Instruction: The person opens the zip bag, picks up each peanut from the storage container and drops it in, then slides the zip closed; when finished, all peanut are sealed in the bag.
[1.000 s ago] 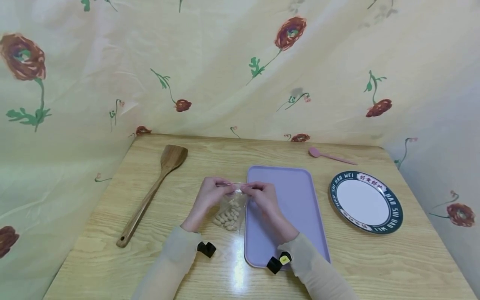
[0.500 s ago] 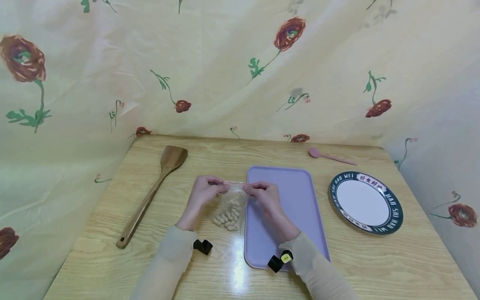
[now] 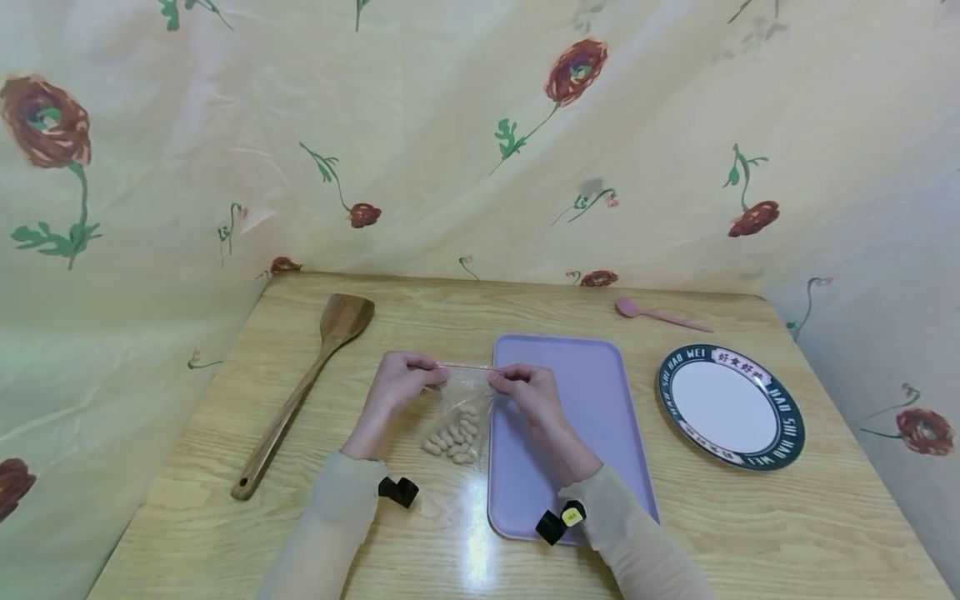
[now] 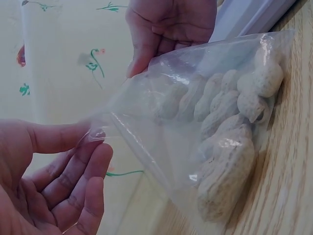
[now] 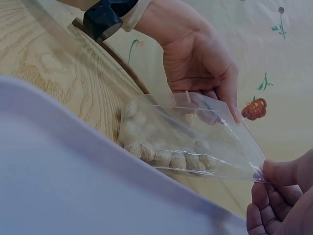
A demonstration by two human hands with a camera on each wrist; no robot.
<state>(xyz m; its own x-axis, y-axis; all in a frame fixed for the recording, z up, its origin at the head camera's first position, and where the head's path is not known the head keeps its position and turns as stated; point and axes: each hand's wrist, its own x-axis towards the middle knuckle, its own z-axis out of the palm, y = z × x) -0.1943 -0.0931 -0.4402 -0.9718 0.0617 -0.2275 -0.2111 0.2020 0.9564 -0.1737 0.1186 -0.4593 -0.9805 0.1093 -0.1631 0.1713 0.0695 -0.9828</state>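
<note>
A clear zip bag (image 3: 461,400) with a red seal line along its top stands with its lower end on the table. Several unshelled peanuts (image 4: 227,161) lie in the bottom of it. My left hand (image 3: 406,379) pinches the top left corner of the bag between thumb and forefinger; in the left wrist view its other fingers (image 4: 73,191) curl below. The opposite top corner is pinched by my right hand (image 3: 528,390), which is over the left part of the purple tray (image 3: 588,400). The top edge is stretched straight between both hands.
On the left of the wooden table (image 3: 187,533) lies a wooden spatula (image 3: 307,383). A pink spoon (image 3: 660,314) is at the back right, behind a white plate with a dark green rim (image 3: 792,429). A flowered cloth (image 3: 450,150) hangs behind.
My left hand has slid left along the top of the bag, away from my right hand. More of the red seal line now shows between them. The right hand has barely moved.
</note>
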